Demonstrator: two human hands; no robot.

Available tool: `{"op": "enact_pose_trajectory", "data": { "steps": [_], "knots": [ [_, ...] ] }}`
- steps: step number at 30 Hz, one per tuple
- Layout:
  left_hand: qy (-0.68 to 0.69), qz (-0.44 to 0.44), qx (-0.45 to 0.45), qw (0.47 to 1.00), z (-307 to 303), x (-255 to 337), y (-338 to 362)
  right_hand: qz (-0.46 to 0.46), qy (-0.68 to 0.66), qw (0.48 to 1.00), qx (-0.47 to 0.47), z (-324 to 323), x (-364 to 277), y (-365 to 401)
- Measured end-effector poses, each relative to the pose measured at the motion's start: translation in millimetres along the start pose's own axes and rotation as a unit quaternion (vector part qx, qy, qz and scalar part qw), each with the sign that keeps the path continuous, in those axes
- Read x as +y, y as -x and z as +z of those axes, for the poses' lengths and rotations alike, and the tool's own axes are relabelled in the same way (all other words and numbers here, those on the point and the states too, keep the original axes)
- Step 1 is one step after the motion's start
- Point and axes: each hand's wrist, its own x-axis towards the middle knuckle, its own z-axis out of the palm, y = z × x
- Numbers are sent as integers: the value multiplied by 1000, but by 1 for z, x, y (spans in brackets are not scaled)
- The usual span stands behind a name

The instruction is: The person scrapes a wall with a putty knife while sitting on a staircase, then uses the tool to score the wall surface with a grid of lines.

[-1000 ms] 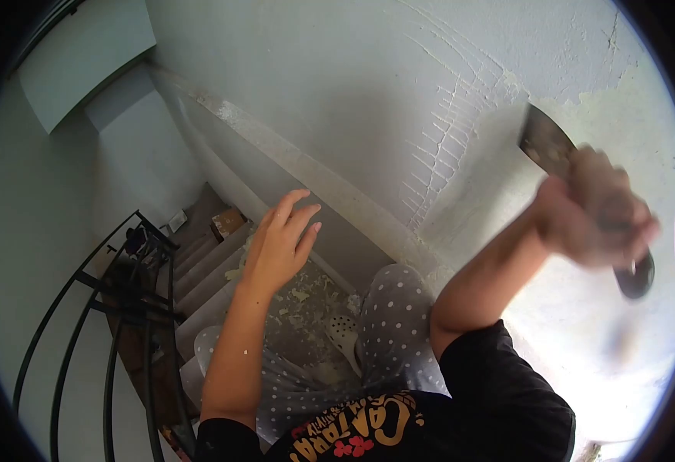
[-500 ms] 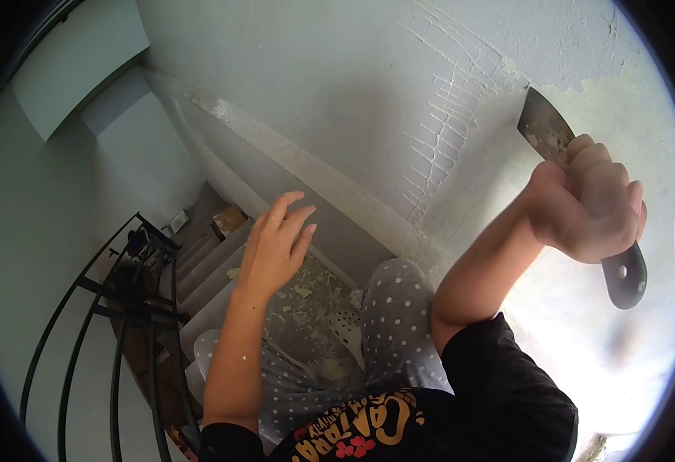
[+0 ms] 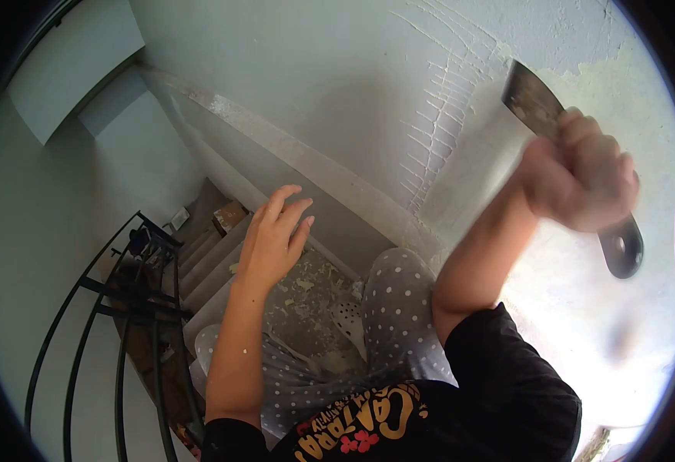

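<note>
My right hand (image 3: 584, 173) is wrapped round the dark handle of a putty knife (image 3: 534, 96), a little blurred by motion. The stained metal blade points up and left, its edge close to the boundary where peeled grey paint meets a paler bared patch (image 3: 499, 146) of the wall. Grey paint (image 3: 337, 100) with a web of raised crack lines (image 3: 441, 115) lies left of the blade. My left hand (image 3: 272, 235) hangs in the air over the stairs, fingers loosely curled and apart, holding nothing.
Paint flakes (image 3: 306, 289) litter the landing by a perforated clog (image 3: 347, 319) on my foot. Stairs (image 3: 206, 266) descend at left beside a black metal railing (image 3: 83, 285). A cardboard box (image 3: 229, 218) sits on a lower step. A ledge (image 3: 276, 146) runs along the wall.
My right hand and the putty knife have moved up and slightly left along the wall. The left hand has barely shifted.
</note>
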Motion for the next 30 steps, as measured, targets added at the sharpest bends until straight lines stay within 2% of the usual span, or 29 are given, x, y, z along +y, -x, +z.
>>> {"op": "enact_pose_trajectory", "data": {
  "steps": [1,2,3,5,6,7,9,11,13,14,15,16,17,19,21,22,23,25,26,27,29,30],
  "knots": [
    [2,8,3,1000,0,1,0,39,-13,999,13,7,0,3],
    [1,10,3,1000,1,1,0,44,-26,998,-24,3,-1,2],
    [0,5,6,1000,3,-1,0,39,-27,999,-20,0,-4,-1],
    [-3,-1,3,1000,2,-3,2,58,-277,958,33,-14,-21,-2],
    [-2,1,2,1000,1,-3,0,74,-229,969,-46,-24,-26,-11],
    [2,-1,-2,1000,3,-2,2,76,-231,969,-49,-25,-16,-7],
    [6,5,0,1000,5,-1,4,59,-63,996,-14,-22,1,1],
    [-1,19,10,1000,6,-3,-1,36,-63,997,-31,-24,0,1],
    [1,-4,-9,1000,7,-3,4,25,-296,953,64,-29,-11,3],
    [-1,-4,-5,1000,6,-4,2,-68,-93,991,69,-20,0,3],
    [3,-4,-5,1000,7,-3,3,-155,118,978,68,-9,6,1],
    [7,-3,-7,1000,8,-1,4,-81,13,997,-11,-11,3,1],
    [8,-1,-6,1000,9,0,5,-7,-91,992,-88,-14,-1,1],
    [-1,-1,-11,1000,8,-2,4,-17,-143,985,-100,-12,-6,7],
    [4,-26,-31,999,8,1,5,-6,-305,951,-48,-15,-25,0],
    [-1,-11,-24,1000,8,0,6,-19,-219,973,-76,-20,-24,-5],
    [1,-12,-24,1000,9,-1,6,-168,63,983,-22,-7,0,0],
    [15,-8,-16,1000,10,-2,5,-5,-59,996,-59,3,-6,11],
    [12,-5,-15,1000,10,-2,4,44,-144,985,-85,3,-9,14],
    [13,-11,-15,1000,9,0,3,42,-145,985,-81,-3,-14,12],
    [9,-23,-12,1000,4,-1,4,10,-253,964,-84,-20,-20,7],
    [8,-14,-13,1000,3,-1,3,-12,-129,987,-96,-18,-16,4]
  ]
}}
